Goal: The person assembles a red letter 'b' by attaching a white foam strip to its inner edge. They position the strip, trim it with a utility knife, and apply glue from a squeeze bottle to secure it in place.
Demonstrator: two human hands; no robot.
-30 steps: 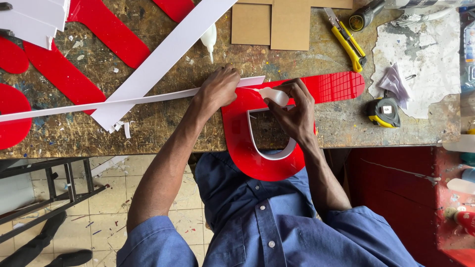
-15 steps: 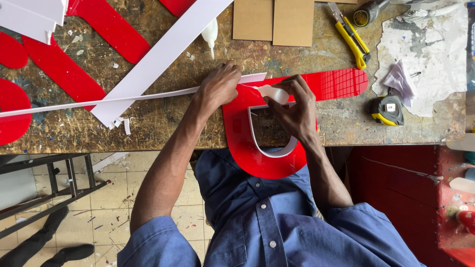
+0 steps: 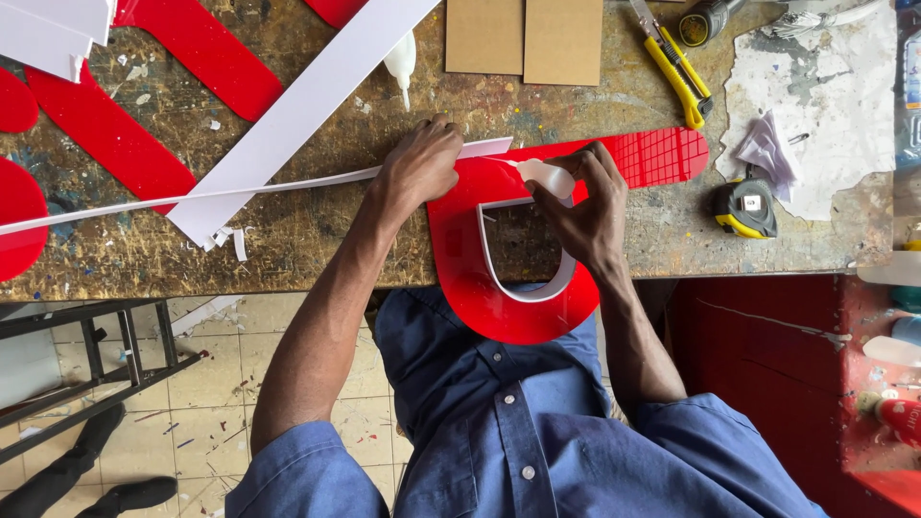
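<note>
Head view: My left hand (image 3: 422,165) presses down on a thin white strip (image 3: 192,196), fingers curled over it where it meets the far edge of the red letter piece (image 3: 499,307). The strip runs from under that hand far out to the left across the workbench (image 3: 317,240). My right hand (image 3: 585,206) grips a small translucent squeeze bottle (image 3: 545,178) between thumb and fingers, its tip aimed left toward the strip, just beside my left hand. The red letter piece lies flat in the middle of the bench, its rounded near end overhanging the bench edge above my lap. A white strip edging (image 3: 523,278) already follows its inner cutout. To the right, a yellow tape measure (image 3: 743,206) sits near white torn paper (image 3: 815,105). A yellow utility knife (image 3: 676,72) lies at the far right. Two cardboard squares (image 3: 523,38) lie at the far edge. A broad white strip (image 3: 297,115) and red pieces (image 3: 115,134) occupy the left.
</note>
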